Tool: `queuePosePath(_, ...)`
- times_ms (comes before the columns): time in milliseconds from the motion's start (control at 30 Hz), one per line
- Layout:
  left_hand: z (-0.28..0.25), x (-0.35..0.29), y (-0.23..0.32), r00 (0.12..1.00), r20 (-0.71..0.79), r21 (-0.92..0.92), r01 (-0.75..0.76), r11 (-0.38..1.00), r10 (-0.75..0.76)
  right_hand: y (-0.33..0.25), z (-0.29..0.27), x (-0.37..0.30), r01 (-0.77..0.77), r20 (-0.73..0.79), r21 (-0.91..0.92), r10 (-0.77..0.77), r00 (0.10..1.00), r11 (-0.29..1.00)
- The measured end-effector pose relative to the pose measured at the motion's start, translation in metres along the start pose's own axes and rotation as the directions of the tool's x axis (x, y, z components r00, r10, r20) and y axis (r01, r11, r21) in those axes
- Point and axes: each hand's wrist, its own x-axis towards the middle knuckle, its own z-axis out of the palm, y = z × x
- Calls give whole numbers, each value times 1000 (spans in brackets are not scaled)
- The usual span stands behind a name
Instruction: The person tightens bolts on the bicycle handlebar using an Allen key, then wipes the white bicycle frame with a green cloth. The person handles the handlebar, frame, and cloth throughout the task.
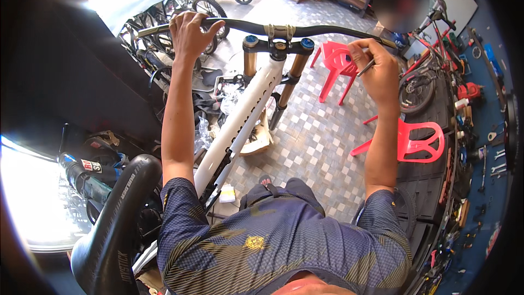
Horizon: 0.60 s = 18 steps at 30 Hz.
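Note:
A black handlebar (319, 31) is clamped in a gold-toned stem (279, 31) above a fork crown with blue caps (250, 40). It belongs to a bicycle with a white frame (240, 117). Draped over the bar's left part is my left hand (191, 35), its fingers bent round it and the thumb out to the side. Close to the bar's right end, my right hand (377, 71) pinches a thin dark rod-like tool (367, 68). The tool's exact kind cannot be made out, as the fingers cover part of it.
The black saddle (117, 224) stands at lower left. Red plastic chairs (420, 141) are on the tiled floor (311, 125) to the right. A tool wall (494, 131) lines the right side, with another bicycle (417, 90) beside it. A cardboard box (259, 142) lies beyond the frame.

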Motion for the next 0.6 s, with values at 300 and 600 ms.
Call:
queuePosePath(300, 8, -9, 10, 1000, -6, 68, 5, 998, -4, 43, 78, -38, -197, 220, 83, 175, 960, 977)
queuePosePath(600, 56, -40, 26, 648, 654, -665, 738, 111, -389, 110, 159, -33, -219, 123, 336, 188, 975, 916)
